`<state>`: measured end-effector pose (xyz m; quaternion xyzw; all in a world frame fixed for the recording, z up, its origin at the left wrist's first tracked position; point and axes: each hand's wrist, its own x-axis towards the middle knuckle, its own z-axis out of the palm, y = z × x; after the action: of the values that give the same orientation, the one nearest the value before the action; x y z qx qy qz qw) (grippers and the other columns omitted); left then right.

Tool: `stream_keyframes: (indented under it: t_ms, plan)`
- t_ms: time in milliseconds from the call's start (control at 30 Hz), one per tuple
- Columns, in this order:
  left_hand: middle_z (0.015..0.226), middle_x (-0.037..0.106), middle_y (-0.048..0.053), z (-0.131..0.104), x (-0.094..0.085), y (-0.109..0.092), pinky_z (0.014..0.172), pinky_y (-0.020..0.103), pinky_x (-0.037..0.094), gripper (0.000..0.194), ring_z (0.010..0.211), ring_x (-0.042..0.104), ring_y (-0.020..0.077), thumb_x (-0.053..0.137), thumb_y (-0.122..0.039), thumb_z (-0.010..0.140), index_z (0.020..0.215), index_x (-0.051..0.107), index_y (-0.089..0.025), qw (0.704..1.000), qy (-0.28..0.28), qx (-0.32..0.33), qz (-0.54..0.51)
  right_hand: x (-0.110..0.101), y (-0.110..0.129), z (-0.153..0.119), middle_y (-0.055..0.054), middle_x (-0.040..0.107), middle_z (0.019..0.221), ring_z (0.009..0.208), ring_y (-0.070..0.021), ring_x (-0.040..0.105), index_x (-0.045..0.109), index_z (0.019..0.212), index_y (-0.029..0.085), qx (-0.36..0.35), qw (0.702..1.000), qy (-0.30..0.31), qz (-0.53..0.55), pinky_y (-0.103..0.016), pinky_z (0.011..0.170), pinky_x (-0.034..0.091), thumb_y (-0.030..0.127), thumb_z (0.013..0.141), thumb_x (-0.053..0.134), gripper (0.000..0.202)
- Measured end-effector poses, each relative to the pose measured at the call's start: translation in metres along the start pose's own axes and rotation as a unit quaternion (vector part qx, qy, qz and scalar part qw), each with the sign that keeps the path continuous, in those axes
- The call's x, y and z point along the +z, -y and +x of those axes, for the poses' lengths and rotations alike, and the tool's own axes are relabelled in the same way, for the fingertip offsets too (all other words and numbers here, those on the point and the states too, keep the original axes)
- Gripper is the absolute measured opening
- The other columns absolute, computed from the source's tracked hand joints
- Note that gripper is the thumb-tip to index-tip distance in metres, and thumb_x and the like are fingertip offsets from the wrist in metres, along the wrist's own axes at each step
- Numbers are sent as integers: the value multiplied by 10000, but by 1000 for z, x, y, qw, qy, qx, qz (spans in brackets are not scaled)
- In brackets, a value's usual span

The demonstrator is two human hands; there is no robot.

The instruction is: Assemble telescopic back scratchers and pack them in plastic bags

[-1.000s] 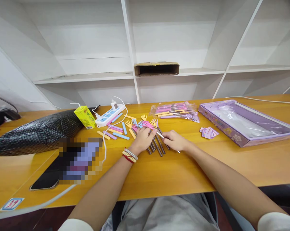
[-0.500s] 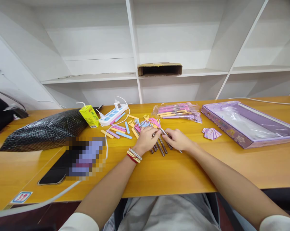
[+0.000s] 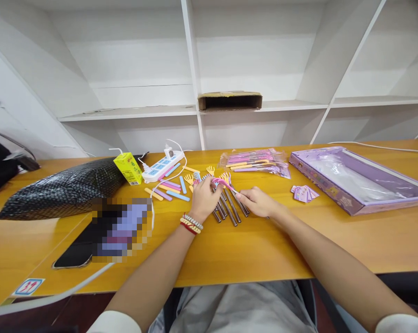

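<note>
A pink-headed back scratcher (image 3: 221,181) is held between both hands over the table. My left hand (image 3: 205,198) is closed on its claw end, and my right hand (image 3: 256,200) pinches its metal rod. Beneath them lies a pile of back scratchers with yellow, blue and pink claws and bare metal rods (image 3: 232,210). Part of this pile is hidden by my left hand. To its left are several loose coloured handle sleeves (image 3: 178,195) in blue, purple, pink and yellow.
Bagged back scratchers (image 3: 255,160) lie behind the pile. On the right are small cards (image 3: 304,194) and a purple box (image 3: 356,196). Leftward are a power strip (image 3: 162,165) with white cables, a yellow drink carton (image 3: 128,168), a black wrapped parcel (image 3: 66,187) and a phone (image 3: 75,252).
The pink-headed back scratcher has been lifted off the pile and turned flatter. My left hand has shifted onto its claw end; my right hand has moved slightly right along with the rod.
</note>
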<state>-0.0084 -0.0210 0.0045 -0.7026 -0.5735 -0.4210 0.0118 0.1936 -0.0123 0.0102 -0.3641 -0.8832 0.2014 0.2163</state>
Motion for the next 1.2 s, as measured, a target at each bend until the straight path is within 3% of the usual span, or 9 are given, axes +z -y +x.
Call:
stream_keyframes:
  t_ms: [167,267,400,500,733,867,1033,1200]
  plan:
    - [647,544,14,2,1,5,627,266,357,227,649,508,144,426,-243,845,659,540,-181,999,4,33,23,3,-2,1,19,400,465,447,-73,348,399,530,165,8,999,21,46,-220,494,268,543,895,224,554]
    - [642,535,9,1,2,3,613,262,357,191,631,496,138,446,-244,831,680,544,-179,999,9,41,20,3,-3,1,15,403,416,410,-71,359,415,495,161,39,992,38,111,-216,480,300,566,888,197,606]
    - [698,568,7,-1,1,-1,629,255,379,72,657,512,133,498,-213,784,754,553,-178,999,15,49,-6,1,1,1,48,396,370,353,-83,383,551,726,154,88,979,40,181,-206,432,320,569,878,245,538]
    - [719,583,10,-2,0,-3,633,253,389,106,663,522,132,499,-265,804,783,556,-178,998,19,44,-31,0,3,0,70,407,381,354,-87,404,529,863,163,81,975,24,204,-197,429,342,532,881,298,436]
    - [662,573,13,0,0,0,610,256,385,307,632,521,132,404,-403,870,727,552,-175,999,17,-4,-43,3,-1,1,57,445,413,372,-81,420,509,759,170,68,978,53,189,-198,434,332,506,868,354,385]
    - [724,610,26,0,3,1,632,261,411,278,671,547,139,420,-386,867,797,590,-178,997,31,-3,-66,5,-4,3,45,443,494,440,-64,379,504,678,157,38,978,11,205,-197,447,284,462,825,462,342]
    - [829,633,27,0,5,3,664,264,450,271,641,548,117,469,-334,846,1045,567,-178,995,17,-18,-98,6,-8,6,69,363,529,476,-55,299,450,677,167,37,954,-100,278,-203,459,242,424,730,605,305]
    - [818,621,21,-1,7,5,670,267,462,213,630,541,113,495,-258,818,1000,569,-176,997,26,6,-79,5,-11,10,78,311,539,498,-59,261,382,651,184,43,934,-197,294,-211,474,224,404,673,674,366]
